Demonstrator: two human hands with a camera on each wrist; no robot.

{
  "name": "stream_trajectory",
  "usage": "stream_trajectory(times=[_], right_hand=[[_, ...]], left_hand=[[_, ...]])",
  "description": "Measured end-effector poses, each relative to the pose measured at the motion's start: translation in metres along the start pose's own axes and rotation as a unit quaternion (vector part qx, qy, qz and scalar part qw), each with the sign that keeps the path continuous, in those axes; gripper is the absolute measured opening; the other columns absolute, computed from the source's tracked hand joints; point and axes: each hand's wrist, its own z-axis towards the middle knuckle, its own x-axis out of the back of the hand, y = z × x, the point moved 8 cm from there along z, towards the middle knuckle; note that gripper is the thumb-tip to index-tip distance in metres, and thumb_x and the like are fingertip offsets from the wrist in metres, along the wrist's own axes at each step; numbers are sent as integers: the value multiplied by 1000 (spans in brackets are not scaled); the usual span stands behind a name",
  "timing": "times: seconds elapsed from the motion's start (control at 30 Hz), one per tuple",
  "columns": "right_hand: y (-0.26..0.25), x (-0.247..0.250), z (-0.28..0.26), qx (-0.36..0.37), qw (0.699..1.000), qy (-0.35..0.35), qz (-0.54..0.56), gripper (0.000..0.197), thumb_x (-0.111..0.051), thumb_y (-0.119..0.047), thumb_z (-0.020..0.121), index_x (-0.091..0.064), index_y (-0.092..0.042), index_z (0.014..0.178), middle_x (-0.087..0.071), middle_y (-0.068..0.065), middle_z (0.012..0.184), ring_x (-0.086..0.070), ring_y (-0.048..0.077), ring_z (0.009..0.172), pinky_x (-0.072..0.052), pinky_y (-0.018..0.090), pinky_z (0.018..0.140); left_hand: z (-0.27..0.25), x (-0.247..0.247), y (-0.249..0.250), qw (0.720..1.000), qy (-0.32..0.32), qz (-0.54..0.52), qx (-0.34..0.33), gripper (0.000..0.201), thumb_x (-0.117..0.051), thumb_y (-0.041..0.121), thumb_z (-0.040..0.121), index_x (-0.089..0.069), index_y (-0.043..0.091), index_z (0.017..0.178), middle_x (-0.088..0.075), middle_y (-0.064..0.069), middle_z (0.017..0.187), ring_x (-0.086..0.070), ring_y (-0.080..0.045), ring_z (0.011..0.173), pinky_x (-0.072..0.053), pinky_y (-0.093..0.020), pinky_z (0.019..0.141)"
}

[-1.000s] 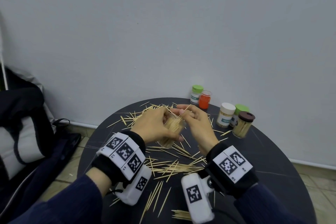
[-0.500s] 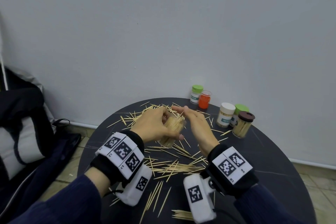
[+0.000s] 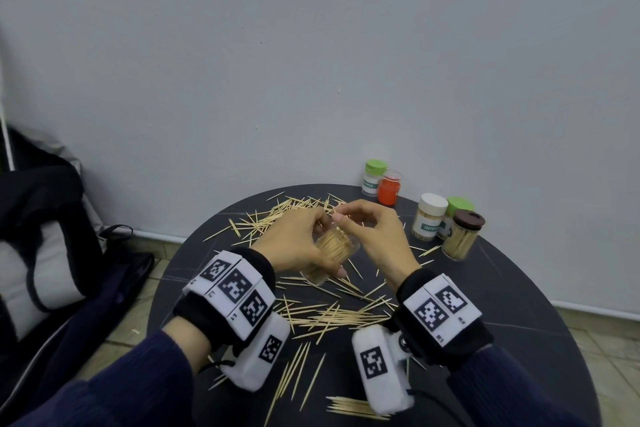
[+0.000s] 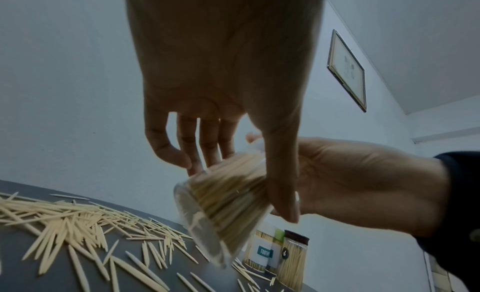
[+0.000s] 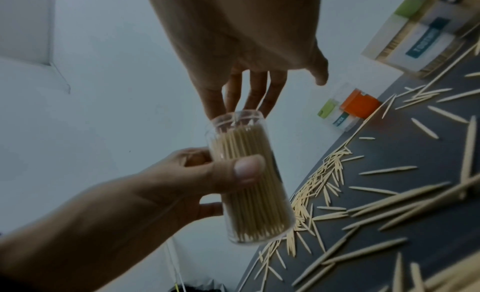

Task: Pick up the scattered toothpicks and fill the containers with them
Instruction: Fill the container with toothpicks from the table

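Observation:
My left hand grips a clear container packed with toothpicks and holds it tilted above the black round table. In the right wrist view its thumb lies across the container. My right hand is at the container's open mouth, fingers fairly straight and touching the rim and toothpick tips, thumb apart. The left wrist view shows the container mouth-up with the right hand behind it. Loose toothpicks lie scattered under and beyond the hands.
Several other containers stand at the table's back right: a green-lidded one, an orange one, a white-lidded one and a brown-lidded one. A wall is close behind. A dark bag sits left of the table.
The right hand's fingers were pinched at the container's mouth, flattened over it, and now arch above the rim. The left hand keeps holding the container in about the same place.

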Motion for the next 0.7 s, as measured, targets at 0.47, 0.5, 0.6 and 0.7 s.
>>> stream_trajectory(times=[0.47,0.5,0.6,0.7], right_hand=[[-11,18,0,68,993,76,-63,17,-58,-51,81,-68,-40,73,-66,-19,88,-58,2,91,-42,45,96],[-10,17,-1,70,991,79,-86,26,-51,-63,77,-68,-45,70,-65,-22,90,-58,3,97,-38,51,99],[-14,18,0,84,985,96,-120,32,-39,-70,75,-63,-54,61,-57,-34,92,-52,3,107,-33,54,103],[-18,19,0,90,986,96,-106,25,-40,-61,82,-62,-56,71,-53,-38,93,-50,4,110,-32,55,103]], left_hand=[[4,9,-12,989,50,-132,45,53,-85,37,61,-57,22,103,-58,10,92,-54,-2,79,-38,-12,60],[4,10,-13,987,53,-141,51,54,-85,37,62,-57,21,105,-58,12,90,-53,0,80,-37,-10,59],[5,11,-15,986,54,-144,61,56,-84,39,62,-57,20,108,-57,12,89,-53,0,83,-36,-12,59],[5,11,-17,986,53,-144,68,54,-84,39,62,-56,21,105,-56,13,88,-52,2,80,-36,-13,59]])
